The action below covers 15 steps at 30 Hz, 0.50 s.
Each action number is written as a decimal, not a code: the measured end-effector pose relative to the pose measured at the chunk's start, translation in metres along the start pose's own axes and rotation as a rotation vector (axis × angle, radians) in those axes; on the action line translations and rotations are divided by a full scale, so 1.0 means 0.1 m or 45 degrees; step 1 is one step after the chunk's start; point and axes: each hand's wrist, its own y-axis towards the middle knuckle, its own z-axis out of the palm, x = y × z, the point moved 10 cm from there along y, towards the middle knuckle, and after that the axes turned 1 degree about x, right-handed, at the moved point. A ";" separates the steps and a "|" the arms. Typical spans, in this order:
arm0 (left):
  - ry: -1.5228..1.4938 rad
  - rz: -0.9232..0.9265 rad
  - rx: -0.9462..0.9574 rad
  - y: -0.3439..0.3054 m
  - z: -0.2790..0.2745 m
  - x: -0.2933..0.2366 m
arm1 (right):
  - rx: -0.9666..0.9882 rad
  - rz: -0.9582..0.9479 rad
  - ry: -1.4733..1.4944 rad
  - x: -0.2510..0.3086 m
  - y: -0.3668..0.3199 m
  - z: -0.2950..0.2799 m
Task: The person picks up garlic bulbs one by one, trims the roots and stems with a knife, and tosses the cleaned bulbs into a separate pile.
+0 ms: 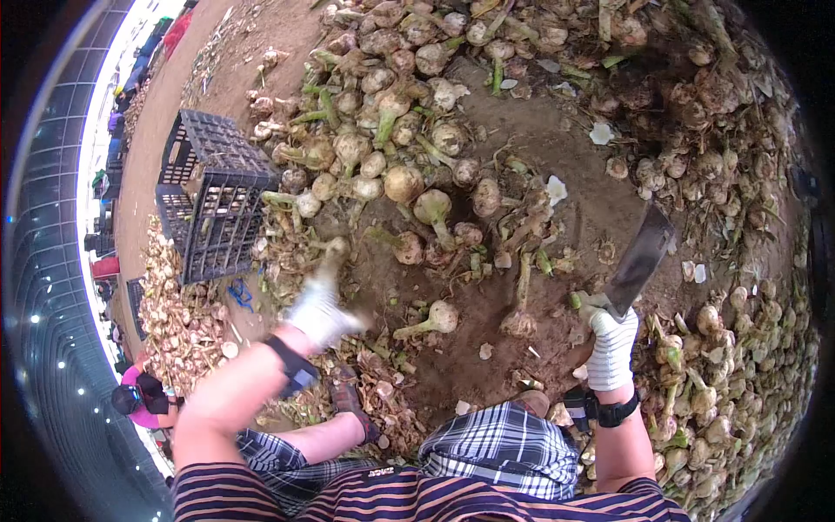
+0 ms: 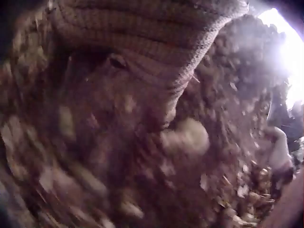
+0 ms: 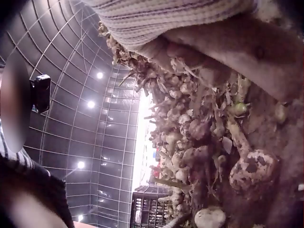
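My left hand [image 1: 323,315], in a white knitted glove, reaches out over the ground, blurred, with the thumb spread away from the fingers. A pale garlic bulb [image 2: 190,137] with a short stem lies right at its fingertips, also blurred. My right hand [image 1: 611,348], gloved too, grips a wide-bladed knife [image 1: 642,261], the dark blade pointing forward and up. In the right wrist view the broad blade [image 3: 237,57] stretches out below the glove. Between the hands a garlic bulb with a green stem [image 1: 442,317] and a soil-caked bulb [image 1: 519,324] lie on the dirt.
A black plastic crate [image 1: 224,196] stands at the left, beside a heap of garlic [image 1: 187,317]. More bulbs are piled ahead [image 1: 404,183] and at the right [image 1: 713,400]. Another person [image 1: 143,396] is at the far left. My shoe [image 1: 352,404] rests among trimmings.
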 end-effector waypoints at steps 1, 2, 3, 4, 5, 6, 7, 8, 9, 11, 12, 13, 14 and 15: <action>0.004 0.007 -0.003 -0.06 0.27 -0.18 | -0.027 -0.034 0.008 0.02 -0.01 0.01; -0.055 0.031 0.168 -0.08 0.67 -0.32 | -0.052 -0.066 0.015 0.04 -0.01 0.00; -0.147 0.084 0.353 -0.07 1.12 -0.62 | -0.073 -0.087 -0.018 0.17 -0.01 -0.18; -0.030 0.103 0.279 0.05 1.29 -0.69 | -0.035 -0.054 -0.013 0.17 0.00 -0.17; 0.089 0.123 0.203 0.16 1.37 -0.74 | 0.003 -0.022 -0.006 0.15 0.01 -0.17; 0.016 0.055 0.373 0.18 1.31 -0.87 | -0.015 -0.127 -0.054 0.17 0.05 -0.21; 0.044 0.131 0.289 0.28 1.15 -1.00 | -0.019 -0.134 -0.051 0.17 0.09 -0.22; -0.152 0.194 -0.030 0.33 0.81 -1.11 | -0.031 -0.142 0.013 0.18 0.12 -0.23; -0.146 0.310 -0.243 0.63 0.70 -1.03 | -0.053 -0.141 0.071 0.18 0.12 -0.27; -0.261 0.503 -0.279 0.70 0.32 -1.37 | -0.086 -0.061 0.097 0.16 0.18 -0.30; -0.393 0.662 -0.395 0.63 0.18 -1.50 | -0.095 -0.102 0.078 0.21 0.22 -0.33; -0.674 0.703 -0.509 0.51 0.00 -1.61 | -0.099 -0.139 0.061 0.26 0.25 -0.36; -0.530 0.893 -0.756 0.25 -0.17 -1.82 | -0.107 -0.135 0.065 0.25 0.30 -0.40; -0.375 1.082 -0.998 -0.04 -0.25 -2.01 | -0.135 -0.175 0.106 0.27 0.33 -0.45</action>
